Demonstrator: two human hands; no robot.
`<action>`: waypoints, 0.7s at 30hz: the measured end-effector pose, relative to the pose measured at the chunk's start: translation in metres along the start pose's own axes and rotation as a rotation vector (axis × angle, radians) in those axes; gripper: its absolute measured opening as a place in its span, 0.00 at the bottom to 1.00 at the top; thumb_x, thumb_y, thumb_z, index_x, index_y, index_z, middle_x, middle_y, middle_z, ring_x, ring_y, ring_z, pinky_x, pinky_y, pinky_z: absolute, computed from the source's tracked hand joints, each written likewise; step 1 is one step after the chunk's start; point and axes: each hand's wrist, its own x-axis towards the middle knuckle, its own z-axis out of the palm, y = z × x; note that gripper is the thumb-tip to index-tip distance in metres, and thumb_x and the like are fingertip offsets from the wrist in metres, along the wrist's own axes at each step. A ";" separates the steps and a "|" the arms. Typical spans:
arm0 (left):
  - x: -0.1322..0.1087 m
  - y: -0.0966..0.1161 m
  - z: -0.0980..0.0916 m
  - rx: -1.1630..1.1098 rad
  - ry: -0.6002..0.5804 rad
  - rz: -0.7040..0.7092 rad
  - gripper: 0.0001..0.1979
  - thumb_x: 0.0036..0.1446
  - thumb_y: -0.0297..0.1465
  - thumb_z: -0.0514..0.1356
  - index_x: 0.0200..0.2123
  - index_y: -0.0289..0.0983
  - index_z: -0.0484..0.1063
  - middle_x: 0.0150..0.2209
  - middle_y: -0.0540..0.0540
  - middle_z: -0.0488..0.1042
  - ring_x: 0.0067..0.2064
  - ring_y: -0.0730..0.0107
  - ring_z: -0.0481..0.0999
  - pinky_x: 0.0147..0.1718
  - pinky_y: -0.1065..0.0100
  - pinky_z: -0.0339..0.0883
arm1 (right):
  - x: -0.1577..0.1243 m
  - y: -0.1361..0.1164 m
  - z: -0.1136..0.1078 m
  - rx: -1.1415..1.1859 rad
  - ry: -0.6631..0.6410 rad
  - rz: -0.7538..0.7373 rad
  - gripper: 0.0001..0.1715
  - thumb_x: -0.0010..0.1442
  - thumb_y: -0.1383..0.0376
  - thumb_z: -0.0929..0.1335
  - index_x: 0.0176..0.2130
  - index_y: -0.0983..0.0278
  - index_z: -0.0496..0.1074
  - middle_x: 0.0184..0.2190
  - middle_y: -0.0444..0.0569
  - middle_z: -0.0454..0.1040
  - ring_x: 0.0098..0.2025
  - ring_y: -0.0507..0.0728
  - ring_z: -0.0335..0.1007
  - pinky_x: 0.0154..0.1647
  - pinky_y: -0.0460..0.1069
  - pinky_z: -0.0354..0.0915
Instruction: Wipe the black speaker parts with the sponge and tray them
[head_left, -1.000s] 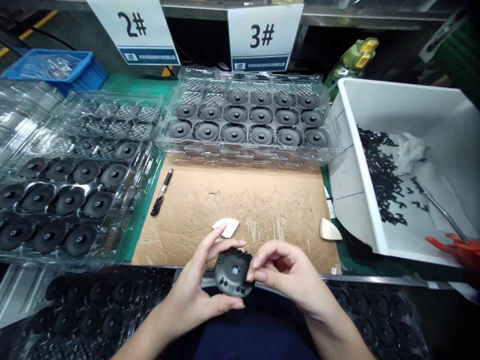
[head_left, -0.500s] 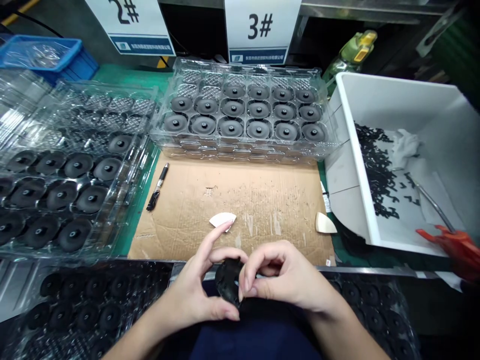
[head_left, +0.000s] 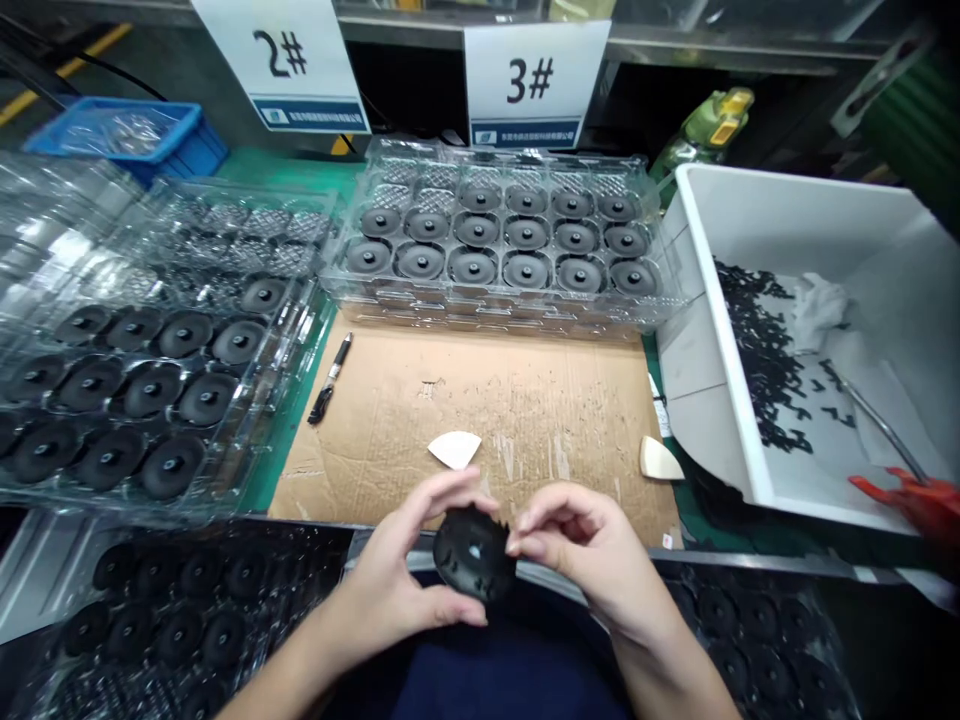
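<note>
My left hand [head_left: 409, 565] grips a black round plastic part [head_left: 474, 553] by its edge, thumb below and fingers above. The part is tilted toward me, with small notches along its rim and a pale spot near its middle. At the part's right edge, my right hand [head_left: 581, 545] is closed in a pinch. Whatever lies between those fingertips is too small or hidden to make out. Just beyond my left fingers, a white wedge-shaped piece [head_left: 454, 449] rests on the cardboard sheet [head_left: 382, 400].
Clear trays [head_left: 502, 300] of black round parts stand at the back; another tray [head_left: 225, 400] is at left. A white bin [head_left: 739, 400] on the right holds small black pieces [head_left: 765, 370] and red-handled pliers [head_left: 915, 490]. A pen [head_left: 330, 378] and a cream wedge [head_left: 660, 459] lie on the cardboard.
My right hand has drawn back from the part's face to its right edge. More of the part's face now shows. The camera view has shifted slightly.
</note>
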 end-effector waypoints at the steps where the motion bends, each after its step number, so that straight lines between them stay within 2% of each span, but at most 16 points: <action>1: 0.000 -0.001 -0.001 -0.005 -0.014 -0.042 0.31 0.37 0.39 0.69 0.47 0.45 0.66 0.43 0.47 0.74 0.46 0.60 0.71 0.45 0.66 0.61 | 0.002 0.003 -0.006 -0.076 0.063 -0.035 0.04 0.52 0.65 0.72 0.32 0.61 0.74 0.24 0.43 0.74 0.27 0.50 0.72 0.30 0.44 0.68; 2: 0.000 -0.002 -0.001 -0.009 -0.020 -0.084 0.22 0.37 0.41 0.68 0.38 0.40 0.71 0.35 0.47 0.75 0.39 0.63 0.72 0.40 0.68 0.63 | 0.005 0.006 -0.013 -0.179 0.151 -0.076 0.04 0.54 0.64 0.70 0.33 0.61 0.74 0.22 0.42 0.73 0.25 0.50 0.70 0.29 0.44 0.67; 3: 0.000 -0.004 -0.002 -0.012 -0.012 -0.119 0.18 0.38 0.43 0.67 0.29 0.36 0.72 0.28 0.48 0.74 0.33 0.66 0.71 0.34 0.69 0.62 | 0.009 0.009 -0.021 -0.303 0.252 -0.123 0.06 0.55 0.62 0.69 0.36 0.61 0.73 0.22 0.43 0.71 0.25 0.51 0.69 0.28 0.45 0.66; 4: -0.001 -0.006 -0.003 -0.015 0.016 -0.144 0.19 0.41 0.46 0.64 0.23 0.35 0.70 0.23 0.50 0.71 0.28 0.70 0.69 0.29 0.71 0.61 | 0.013 0.013 -0.028 -0.438 0.347 -0.172 0.08 0.56 0.62 0.67 0.38 0.61 0.73 0.24 0.44 0.71 0.25 0.51 0.68 0.27 0.45 0.66; 6: -0.001 -0.010 -0.007 -0.016 0.108 -0.158 0.22 0.46 0.48 0.60 0.19 0.34 0.66 0.18 0.52 0.66 0.23 0.74 0.64 0.24 0.73 0.57 | 0.022 0.020 -0.040 -0.685 0.447 -0.274 0.11 0.56 0.63 0.66 0.40 0.61 0.72 0.32 0.48 0.71 0.27 0.52 0.68 0.27 0.46 0.65; 8: -0.002 -0.013 -0.015 -0.010 0.205 -0.168 0.22 0.49 0.48 0.57 0.20 0.33 0.65 0.18 0.52 0.65 0.22 0.75 0.63 0.23 0.73 0.57 | 0.031 0.028 -0.048 -0.835 0.396 -0.342 0.11 0.56 0.65 0.64 0.39 0.61 0.73 0.39 0.51 0.70 0.32 0.54 0.69 0.28 0.47 0.66; 10: -0.005 -0.015 -0.030 0.020 0.316 -0.173 0.21 0.54 0.45 0.54 0.21 0.33 0.66 0.19 0.51 0.66 0.23 0.74 0.65 0.24 0.73 0.59 | 0.039 0.037 -0.051 -0.891 0.281 -0.363 0.11 0.57 0.65 0.62 0.37 0.61 0.73 0.38 0.51 0.72 0.36 0.56 0.71 0.33 0.48 0.68; 13: -0.014 -0.012 -0.066 0.111 0.491 -0.164 0.19 0.57 0.42 0.50 0.24 0.34 0.69 0.23 0.48 0.71 0.27 0.70 0.70 0.28 0.71 0.64 | 0.050 0.055 -0.052 -0.989 0.203 -0.367 0.12 0.59 0.65 0.60 0.37 0.60 0.72 0.36 0.48 0.74 0.39 0.56 0.72 0.37 0.48 0.68; 15: -0.023 -0.003 -0.097 0.208 0.617 -0.146 0.20 0.57 0.43 0.50 0.28 0.34 0.71 0.26 0.47 0.73 0.30 0.68 0.72 0.32 0.68 0.66 | 0.056 0.068 -0.052 -1.115 0.240 -0.397 0.14 0.60 0.65 0.59 0.37 0.58 0.72 0.37 0.46 0.74 0.38 0.56 0.72 0.36 0.48 0.67; 18: -0.031 0.023 -0.147 0.424 0.821 -0.124 0.21 0.55 0.45 0.52 0.35 0.32 0.72 0.29 0.47 0.75 0.32 0.65 0.72 0.34 0.66 0.66 | 0.060 0.082 -0.053 -1.268 0.328 -0.440 0.15 0.59 0.64 0.59 0.36 0.56 0.73 0.38 0.44 0.74 0.38 0.56 0.72 0.34 0.48 0.65; 21: -0.024 0.056 -0.196 0.711 1.008 -0.079 0.22 0.52 0.44 0.56 0.41 0.31 0.72 0.40 0.47 0.74 0.46 0.59 0.70 0.49 0.60 0.59 | 0.060 0.088 -0.053 -1.282 0.366 -0.449 0.16 0.61 0.63 0.58 0.35 0.56 0.73 0.38 0.44 0.73 0.38 0.55 0.72 0.36 0.48 0.64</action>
